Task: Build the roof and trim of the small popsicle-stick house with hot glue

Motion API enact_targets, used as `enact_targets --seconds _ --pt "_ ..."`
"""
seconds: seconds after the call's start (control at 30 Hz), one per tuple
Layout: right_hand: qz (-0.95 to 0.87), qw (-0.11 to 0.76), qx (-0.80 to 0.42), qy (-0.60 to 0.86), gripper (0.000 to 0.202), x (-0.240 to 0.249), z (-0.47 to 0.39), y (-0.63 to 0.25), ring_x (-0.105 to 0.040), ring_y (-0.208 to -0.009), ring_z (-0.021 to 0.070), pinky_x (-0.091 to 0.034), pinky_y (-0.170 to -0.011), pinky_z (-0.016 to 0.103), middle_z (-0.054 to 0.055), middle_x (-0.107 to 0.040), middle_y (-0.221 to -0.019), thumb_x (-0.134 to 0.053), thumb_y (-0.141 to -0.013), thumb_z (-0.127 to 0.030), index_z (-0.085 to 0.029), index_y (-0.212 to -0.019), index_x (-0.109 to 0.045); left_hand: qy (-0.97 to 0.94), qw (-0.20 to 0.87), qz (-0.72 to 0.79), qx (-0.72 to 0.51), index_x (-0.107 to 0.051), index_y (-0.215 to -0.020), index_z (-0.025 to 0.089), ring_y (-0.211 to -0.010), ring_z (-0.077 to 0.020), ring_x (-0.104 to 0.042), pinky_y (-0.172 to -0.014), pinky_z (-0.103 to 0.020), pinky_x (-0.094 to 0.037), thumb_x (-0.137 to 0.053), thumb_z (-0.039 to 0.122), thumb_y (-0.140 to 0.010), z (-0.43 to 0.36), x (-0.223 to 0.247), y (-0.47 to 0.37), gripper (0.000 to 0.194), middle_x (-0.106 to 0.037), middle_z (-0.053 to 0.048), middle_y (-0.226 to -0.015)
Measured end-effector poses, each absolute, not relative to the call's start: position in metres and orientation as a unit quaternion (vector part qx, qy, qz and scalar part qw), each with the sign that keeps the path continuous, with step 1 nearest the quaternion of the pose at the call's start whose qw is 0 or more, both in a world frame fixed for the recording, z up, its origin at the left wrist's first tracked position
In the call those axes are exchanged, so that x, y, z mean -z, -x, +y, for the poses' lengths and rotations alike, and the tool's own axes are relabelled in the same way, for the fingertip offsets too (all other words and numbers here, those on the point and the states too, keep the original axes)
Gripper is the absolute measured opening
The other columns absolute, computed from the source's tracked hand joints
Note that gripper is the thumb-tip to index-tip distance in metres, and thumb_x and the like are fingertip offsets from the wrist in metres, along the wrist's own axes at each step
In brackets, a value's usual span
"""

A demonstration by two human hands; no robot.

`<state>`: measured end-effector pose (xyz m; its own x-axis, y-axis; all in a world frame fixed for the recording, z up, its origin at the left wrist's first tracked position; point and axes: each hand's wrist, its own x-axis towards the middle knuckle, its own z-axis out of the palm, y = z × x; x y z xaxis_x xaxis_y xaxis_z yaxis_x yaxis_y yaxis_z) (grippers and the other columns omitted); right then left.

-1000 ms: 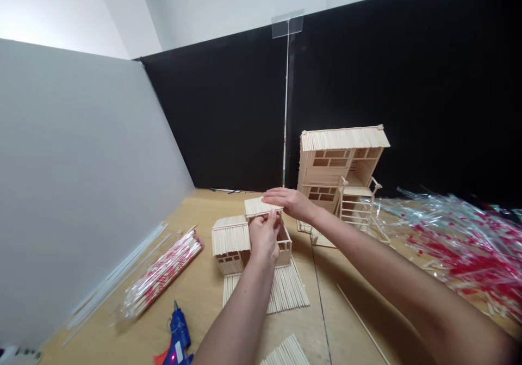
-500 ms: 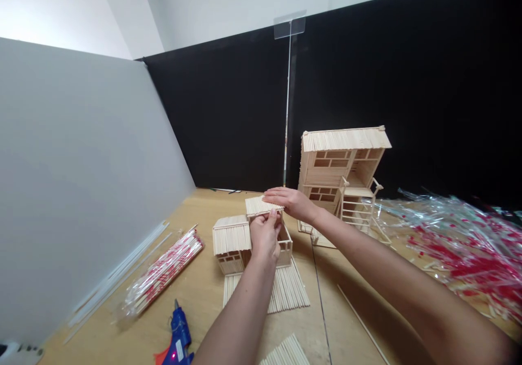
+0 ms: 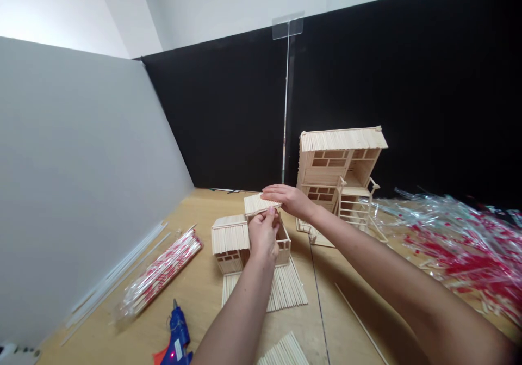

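A small house model of pale wooden sticks stands on the table, on a slatted stick base. At its back right is a raised roof panel. My left hand is closed at the panel's front edge, thumb up, gripping the roof panel there; some fingers are hidden below it. My right hand lies on top of the panel with its fingers stretched flat, pressing its right part.
A blue glue gun, bagged sticks and clear glue rods lie left. A taller stick house stands back right, beside crumpled plastic wrappers. A loose stick and slatted panel lie nearer.
The view has shifted slightly. Both hands keep nearly the same places on the roof panel, which seems tilted a little more.
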<state>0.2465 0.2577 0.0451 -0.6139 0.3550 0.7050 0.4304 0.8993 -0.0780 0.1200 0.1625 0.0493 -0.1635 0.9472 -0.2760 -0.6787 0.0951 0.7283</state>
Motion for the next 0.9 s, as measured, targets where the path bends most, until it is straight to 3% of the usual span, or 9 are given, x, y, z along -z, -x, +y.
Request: enact_targets --seconds 0.67,0.9 --pt "-0.884 0.399 -0.008 0.245 0.031 -0.029 0.251 -0.245 -0.066 -0.11 0.0221 -0.053 -0.096 0.042 0.008 -0.072 -0.114 -0.054 -0.093 -0.014 -0.024 -0.117 -0.071 -0.164 0.615 0.399 -0.66 -0.058 -0.066 0.013 -0.066 -0.0103 -0.057 -0.078 -0.03 -0.047 -0.087 0.022 -0.061 0.16 -0.05 -0.12 0.031 -0.06 0.002 -0.062" --pt "-0.89 0.386 0.04 0.241 0.032 -0.038 0.251 -0.246 -0.065 -0.112 0.0219 -0.055 -0.094 0.04 0.01 -0.071 -0.117 -0.051 -0.094 -0.012 -0.023 -0.117 -0.071 -0.168 0.605 0.402 -0.666 -0.058 -0.069 0.014 -0.067 -0.0104 -0.057 -0.074 -0.028 -0.046 -0.088 0.027 -0.06 0.16 -0.051 -0.121 0.034 -0.061 0.001 -0.065"
